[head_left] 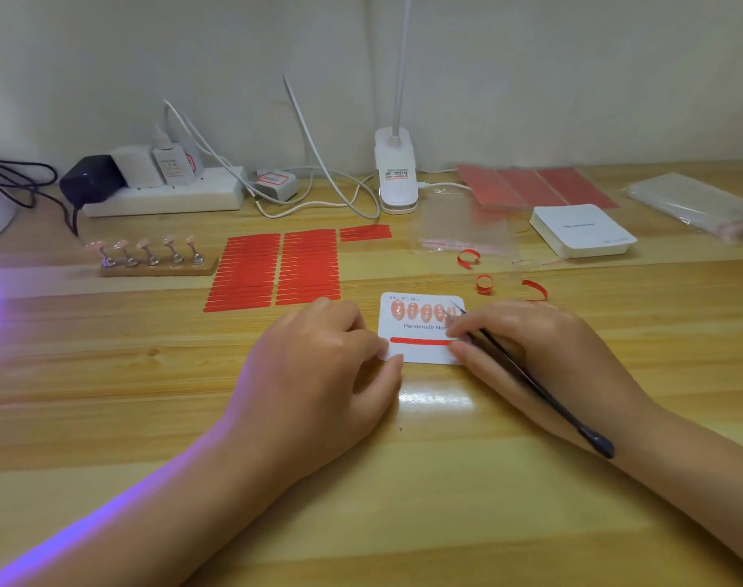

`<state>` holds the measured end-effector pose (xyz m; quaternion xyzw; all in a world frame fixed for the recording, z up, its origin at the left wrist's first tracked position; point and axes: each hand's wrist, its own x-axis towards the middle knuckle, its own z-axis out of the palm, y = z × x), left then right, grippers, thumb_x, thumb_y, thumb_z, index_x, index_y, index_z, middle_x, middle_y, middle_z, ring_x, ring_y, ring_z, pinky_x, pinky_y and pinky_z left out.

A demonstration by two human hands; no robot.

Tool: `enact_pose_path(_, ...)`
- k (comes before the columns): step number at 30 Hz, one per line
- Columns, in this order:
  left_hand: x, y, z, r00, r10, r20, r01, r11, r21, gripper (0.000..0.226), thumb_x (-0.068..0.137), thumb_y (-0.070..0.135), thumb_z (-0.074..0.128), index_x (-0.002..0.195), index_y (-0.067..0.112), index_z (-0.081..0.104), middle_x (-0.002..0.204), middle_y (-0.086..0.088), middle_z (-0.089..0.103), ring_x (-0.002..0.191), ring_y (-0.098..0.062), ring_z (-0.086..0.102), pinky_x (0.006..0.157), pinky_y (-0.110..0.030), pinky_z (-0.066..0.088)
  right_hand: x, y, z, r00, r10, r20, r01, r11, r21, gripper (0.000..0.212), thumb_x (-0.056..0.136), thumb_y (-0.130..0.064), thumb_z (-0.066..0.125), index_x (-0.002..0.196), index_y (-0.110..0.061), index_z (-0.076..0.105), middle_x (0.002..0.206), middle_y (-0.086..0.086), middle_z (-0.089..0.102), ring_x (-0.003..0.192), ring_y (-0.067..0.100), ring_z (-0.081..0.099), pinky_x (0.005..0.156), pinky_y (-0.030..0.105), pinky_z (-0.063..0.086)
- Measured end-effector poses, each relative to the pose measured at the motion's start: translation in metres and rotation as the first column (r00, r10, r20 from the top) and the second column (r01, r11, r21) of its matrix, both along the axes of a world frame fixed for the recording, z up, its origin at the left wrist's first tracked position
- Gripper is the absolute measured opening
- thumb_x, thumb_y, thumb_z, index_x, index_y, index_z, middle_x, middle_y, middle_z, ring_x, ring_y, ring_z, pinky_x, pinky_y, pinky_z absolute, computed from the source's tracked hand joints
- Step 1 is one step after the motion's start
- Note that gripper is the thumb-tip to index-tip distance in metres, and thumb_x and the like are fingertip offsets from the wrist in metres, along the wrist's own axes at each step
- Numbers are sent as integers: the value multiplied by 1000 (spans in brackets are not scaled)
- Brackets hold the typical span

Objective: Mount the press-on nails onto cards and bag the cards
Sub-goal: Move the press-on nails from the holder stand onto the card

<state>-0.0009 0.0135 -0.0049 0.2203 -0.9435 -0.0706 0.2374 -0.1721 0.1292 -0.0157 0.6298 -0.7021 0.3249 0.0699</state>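
Note:
A white card (pixel 420 353) printed "Handmade Nails" lies on the wooden desk in front of me. Several pink press-on nails (pixel 422 312) sit in a row along its top, and a red tape strip (pixel 418 341) runs across its lower half. My left hand (pixel 327 366) presses the card's left lower corner with fingers and thumb. My right hand (pixel 526 353) rests at the card's right edge and holds black tweezers (pixel 530 379), whose tip points at the rightmost nail. More pink nails stand on a holder (pixel 158 258) at the left.
Sheets of red tape strips (pixel 276 269) lie behind the card. Three curled red backings (pixel 484 283) lie to the right. A clear bag (pixel 467 230), a stack of white cards (pixel 581 230), red sheets (pixel 534 186) and a bag pack (pixel 695 205) sit back right. A lamp clamp (pixel 397 175) and power strip (pixel 162 197) line the wall.

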Motion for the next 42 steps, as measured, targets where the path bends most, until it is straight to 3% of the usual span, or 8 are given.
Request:
enact_pose_path(7, 1, -6, -4, 994, -93, -51, 97, 992, 87, 19, 77, 36, 60, 78, 23, 75, 74, 9, 59, 70, -13, 54, 66, -29, 41, -4, 3, -2, 985, -23, 170, 20, 1000, 21, 14, 79, -34, 68, 89, -25, 70, 84, -12, 71, 78, 5, 64, 69, 24, 48)
enact_pose_path(14, 5, -6, -6, 974, -222, -42, 225, 965, 137, 34, 81, 39, 48, 90, 18, 74, 96, 10, 66, 89, -9, 61, 69, -31, 53, 1, 3, 5, 960, -8, 281, 42, 992, -118, 11, 85, -31, 66, 86, -21, 68, 84, -11, 69, 81, 1, 61, 72, 6, 42)
enact_pose_path(18, 7, -5, -5, 972, -233, -8, 232, 966, 111, 36, 81, 40, 46, 93, 20, 74, 103, 11, 68, 94, -6, 61, 68, -29, 55, 6, 5, 12, 813, 30, 582, 62, 989, -137, 16, 82, -37, 67, 93, -30, 59, 79, -11, 73, 72, 0, 64, 70, 10, 45)
enact_pose_path(22, 9, -7, 0, 963, -258, 75, 253, 964, 77, 40, 83, 39, 42, 100, 19, 72, 104, 7, 66, 93, -11, 62, 66, -29, 54, 11, 0, 23, 680, 85, 728, 89, 976, -197, 28, 65, -35, 68, 82, -17, 55, 77, -7, 74, 70, 4, 69, 59, 8, 46)
enact_pose_path(30, 14, -16, -3, 958, -272, 93, 263, 960, 100, 46, 86, 44, 41, 115, 19, 66, 113, 5, 63, 105, -10, 56, 81, -29, 50, 10, -13, 20, 717, 77, 693, -43, 997, -67, 11, 68, -16, 78, 67, -15, 67, 62, -13, 69, 57, -6, 60, 54, 4, 41)
enact_pose_path(33, 14, -18, -5, 958, -277, 72, 267, 955, 130, 44, 85, 45, 42, 114, 21, 65, 114, 9, 63, 105, -7, 54, 85, -27, 45, 10, -18, 14, 805, 91, 586, -80, 996, -44, 11, 71, -12, 76, 68, -18, 67, 70, -5, 69, 59, 0, 60, 55, 9, 43)
enact_pose_path(36, 14, -20, -5, 959, -277, 65, 266, 954, 139, 41, 85, 46, 42, 111, 23, 63, 111, 10, 63, 104, -7, 54, 83, -28, 45, 8, -16, 10, 812, 115, 572, -99, 993, -59, 14, 70, -11, 77, 71, -18, 65, 72, -3, 71, 61, 5, 64, 57, 13, 46)
enact_pose_path(42, 13, -21, -6, 954, -299, 35, 291, 945, 153, 40, 85, 42, 45, 110, 20, 67, 114, 8, 63, 106, -4, 52, 87, -23, 42, 8, -17, 6, 843, 191, 502, -186, 981, -61, 18, 70, -2, 79, 65, -12, 65, 65, -17, 67, 56, -5, 60, 55, 5, 39)
